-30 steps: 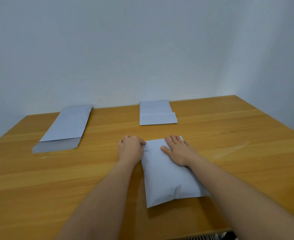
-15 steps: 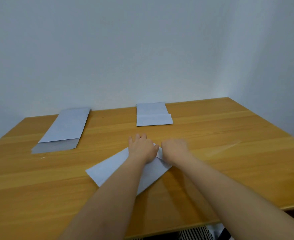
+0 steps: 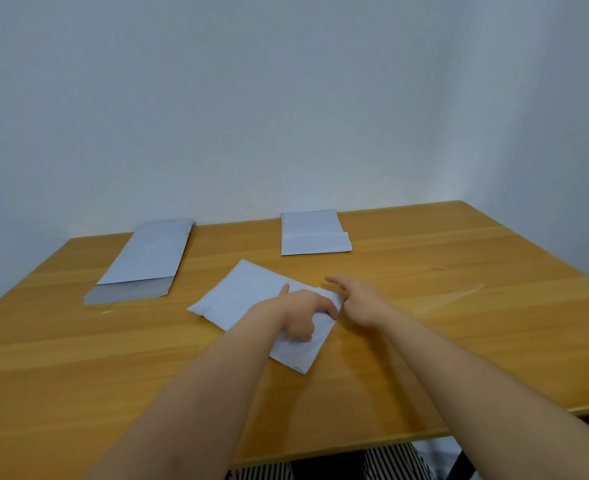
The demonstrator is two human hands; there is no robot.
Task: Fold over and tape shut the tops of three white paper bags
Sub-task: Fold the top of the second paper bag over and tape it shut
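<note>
A big wooden table (image 3: 424, 258) with a warm yellow-brown top fills the lower part of the view. Behind it stands a plain pale wall (image 3: 251, 98). Another wall (image 3: 563, 133) meets it at the right, making a corner. The light looks soft, maybe from above.

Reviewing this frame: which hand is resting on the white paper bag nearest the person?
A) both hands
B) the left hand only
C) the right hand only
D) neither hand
B: the left hand presses on the nearest bag, while the right hand hovers open just off its right edge, over the table.
</note>
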